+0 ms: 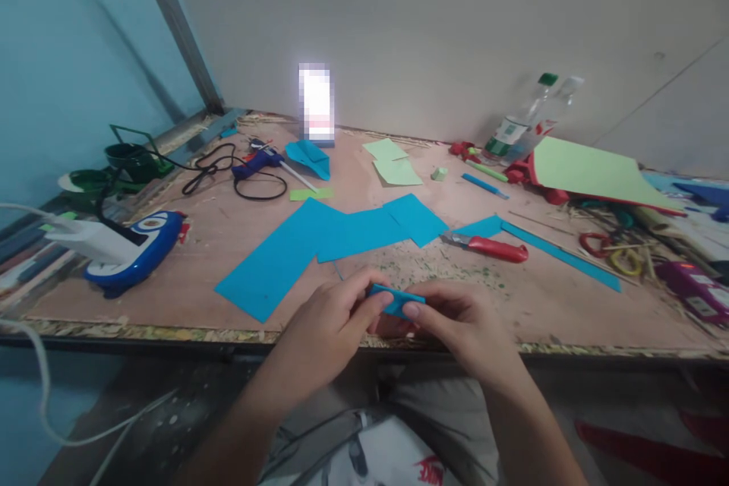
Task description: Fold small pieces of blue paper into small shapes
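Between my two hands, just above the table's front edge, is a small folded piece of blue paper (405, 299). My left hand (347, 311) pinches its left end, thumb on top. The right end is pinched by my right hand (456, 311), its thumb pressed on the near face. My other fingers curl behind the paper and are partly hidden. Beyond my hands lie several flat blue paper sheets (285, 250), some overlapping. Red-handled pliers (495, 248) lie at their right, jaws touching the blue paper.
A glue gun (259, 161) with a looped black cord lies back left, before a lit phone (317, 102). On the left is a blue power strip (148, 247) with a white plug. Green paper (396, 171), bottles (506, 137) and scissors (595, 244) are farther back and right.
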{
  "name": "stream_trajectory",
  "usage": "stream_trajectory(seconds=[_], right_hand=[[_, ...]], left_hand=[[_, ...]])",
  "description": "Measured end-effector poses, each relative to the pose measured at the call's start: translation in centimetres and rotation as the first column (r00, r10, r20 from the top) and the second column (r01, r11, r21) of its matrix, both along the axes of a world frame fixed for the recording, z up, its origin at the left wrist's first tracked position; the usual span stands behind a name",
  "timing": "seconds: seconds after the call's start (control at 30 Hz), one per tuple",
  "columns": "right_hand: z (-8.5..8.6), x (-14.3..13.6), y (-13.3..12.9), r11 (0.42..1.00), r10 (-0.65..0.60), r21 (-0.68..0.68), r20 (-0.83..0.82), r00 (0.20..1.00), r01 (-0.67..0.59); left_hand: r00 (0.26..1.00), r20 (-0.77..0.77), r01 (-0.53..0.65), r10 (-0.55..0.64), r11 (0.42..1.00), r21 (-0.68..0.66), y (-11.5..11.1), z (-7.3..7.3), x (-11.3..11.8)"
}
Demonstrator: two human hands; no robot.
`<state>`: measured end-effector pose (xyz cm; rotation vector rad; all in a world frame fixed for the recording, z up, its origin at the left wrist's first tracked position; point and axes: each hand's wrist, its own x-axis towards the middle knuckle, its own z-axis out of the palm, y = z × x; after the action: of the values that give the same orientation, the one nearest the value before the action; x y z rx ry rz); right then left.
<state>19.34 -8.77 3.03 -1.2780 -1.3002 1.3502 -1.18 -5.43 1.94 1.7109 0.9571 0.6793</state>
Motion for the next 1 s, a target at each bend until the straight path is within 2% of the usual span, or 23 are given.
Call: stream_trajectory(seconds=[0.3, 0.5, 0.67, 0.83, 1.0], right_hand=[[-0.9, 0.7, -0.1, 0.997, -0.064, 0.034, 0.019, 0.998, 0.063], [-0.6, 0.5, 0.1, 0.997, -0.073, -0.004, -0.041, 0.996, 0.073], [-0.1, 0.2, 0.3, 0.999, -0.017, -0.036, -0.126, 0.992, 0.013], [-0.5, 0.4, 0.2, 0.994, -0.085, -0.077, -0.129, 0.988, 0.076], [-0.8, 0.6, 0.1, 0.99, -0.104, -0.114, -0.146, 0.984, 0.088]], left_hand=[[0.999, -0.044, -0.016, 0.018, 0.999, 0.037, -0.2, 0.7, -0.1], [0.999, -0.02, -0.041, 0.041, 0.999, 0.007, -0.4, 0.5, -0.1], [1.0, 0.026, -0.007, 0.008, 0.999, -0.043, -0.3, 0.0, -0.1], [0.992, 0.116, 0.057, -0.041, 0.988, -0.14, -0.1, 0.0, -0.1], [0.995, 0.098, 0.011, 0.001, 0.993, -0.115, 0.0, 0.1, 0.1]])
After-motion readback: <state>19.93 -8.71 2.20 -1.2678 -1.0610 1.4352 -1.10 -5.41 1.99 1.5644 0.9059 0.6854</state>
